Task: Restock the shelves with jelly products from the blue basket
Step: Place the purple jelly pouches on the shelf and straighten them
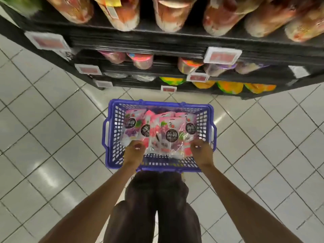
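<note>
A blue basket (112, 137) stands on the tiled floor in front of the shelves. Inside it lie several pink and purple jelly bags (171, 135) with black round labels. Both of my hands reach down into the near half of the basket. My left hand (134, 151) curls its fingers over the lower edge of the bags on the left. My right hand (201, 150) grips the lower edge of the bags on the right. The fingertips are hidden under the plastic.
Black shelves (157, 42) rise beyond the basket, stocked with tubs and colourful bags and fitted with white price tags (222, 56). My legs in dark trousers (154, 207) stand just behind the basket. Grey floor tiles spread to either side.
</note>
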The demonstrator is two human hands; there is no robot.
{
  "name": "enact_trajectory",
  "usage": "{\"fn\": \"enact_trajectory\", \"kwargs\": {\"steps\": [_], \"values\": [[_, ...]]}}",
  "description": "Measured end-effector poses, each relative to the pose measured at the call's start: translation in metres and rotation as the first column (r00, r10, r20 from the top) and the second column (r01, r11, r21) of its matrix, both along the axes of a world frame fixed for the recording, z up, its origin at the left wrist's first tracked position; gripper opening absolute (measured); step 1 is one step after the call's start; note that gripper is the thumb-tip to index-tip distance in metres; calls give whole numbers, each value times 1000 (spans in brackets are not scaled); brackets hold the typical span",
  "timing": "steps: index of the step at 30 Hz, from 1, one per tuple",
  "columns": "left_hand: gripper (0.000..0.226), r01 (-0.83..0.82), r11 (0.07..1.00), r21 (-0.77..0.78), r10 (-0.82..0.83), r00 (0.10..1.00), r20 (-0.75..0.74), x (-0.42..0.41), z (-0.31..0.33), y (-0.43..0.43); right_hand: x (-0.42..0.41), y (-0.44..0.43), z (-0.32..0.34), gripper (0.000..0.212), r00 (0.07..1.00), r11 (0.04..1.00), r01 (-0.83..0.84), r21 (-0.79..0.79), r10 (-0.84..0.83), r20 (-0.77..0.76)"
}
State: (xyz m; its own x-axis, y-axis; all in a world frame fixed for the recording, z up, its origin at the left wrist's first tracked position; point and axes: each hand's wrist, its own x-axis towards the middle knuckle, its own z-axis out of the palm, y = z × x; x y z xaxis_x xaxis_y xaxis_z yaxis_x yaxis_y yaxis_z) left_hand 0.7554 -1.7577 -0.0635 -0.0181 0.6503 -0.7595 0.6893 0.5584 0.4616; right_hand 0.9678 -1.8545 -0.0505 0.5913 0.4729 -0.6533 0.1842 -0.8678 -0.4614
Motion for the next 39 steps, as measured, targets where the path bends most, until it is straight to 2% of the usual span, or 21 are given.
{"fn": "enact_trajectory", "kwargs": {"steps": [5,7,9,11,12,14,15,17,20,22,24,26,28,30,31,32,33,35,36,37,39], "values": [[26,-21,994,109,42,980,-192,-3,-84,15,-8,11,-91,11,988,985,-148,-91,144,-49],[39,35,987,156,8,964,-267,-6,-108,25,-13,21,-116,36,984,973,-170,-158,159,-83],[58,75,990,117,-39,957,-287,-10,-129,32,-21,30,-132,70,983,948,-184,-261,177,-50],[67,124,990,61,-100,948,-301,-16,-146,35,-28,35,-145,87,978,916,-199,-348,210,-6],[65,180,982,49,-151,923,-355,-17,-151,35,-30,36,-150,89,979,909,-189,-373,206,6],[56,306,949,75,-229,833,-503,-16,-154,32,-31,38,-156,80,989,912,-149,-382,137,-58],[53,356,929,99,-246,796,-553,-13,-152,29,-31,37,-159,68,990,928,-119,-354,81,-119],[54,433,890,144,-272,757,-594,-7,-142,21,-31,32,-159,49,986,961,-46,-274,-1,-166],[58,507,848,156,-340,746,-573,7,-120,2,-35,21,-152,46,980,976,109,-189,-137,-141],[58,577,808,118,-441,725,-529,16,-111,-11,-37,14,-148,43,959,960,231,-158,-252,-129],[64,631,776,5,-560,693,-454,19,-112,-21,-34,8,-145,47,899,912,388,-132,-406,-162],[76,655,741,-148,-653,652,-384,20,-120,-24,-25,4,-146,52,848,869,469,-160,-493,-194],[65,620,766,-169,-636,696,-334,22,-129,-23,-16,-1,-147,44,793,844,500,-194,-536,-289],[34,536,843,-39,-517,788,-335,27,-138,-16,-10,-3,-147,26,762,844,507,-176,-534,-367],[26,500,866,26,-457,811,-364,29,-142,-12,-8,-5,-148,22,762,850,504,-156,-522,-383],[30,460,885,67,-400,827,-396,30,-145,-8,-7,-6,-149,22,762,857,495,-141,-507,-404],[46,407,909,83,-342,846,-410,31,-146,-3,-7,-7,-150,22,758,866,484,-128,-487,-433],[92,243,970,4,-223,897,-382,32,-147,11,-7,-8,-149,19,741,875,468,-122,-463,-486],[105,139,989,-46,-146,929,-339,32,-149,18,-6,-8,-149,18,724,868,480,-124,-472,-503],[107,73,992,-98,-99,952,-291,31,-149,24,-6,-8,-149,18,705,853,506,-128,-494,-509],[88,84,970,-228,-134,969,-210,30,-144,34,-5,-10,-145,18,672,813,565,-145,-554,-491]]}}
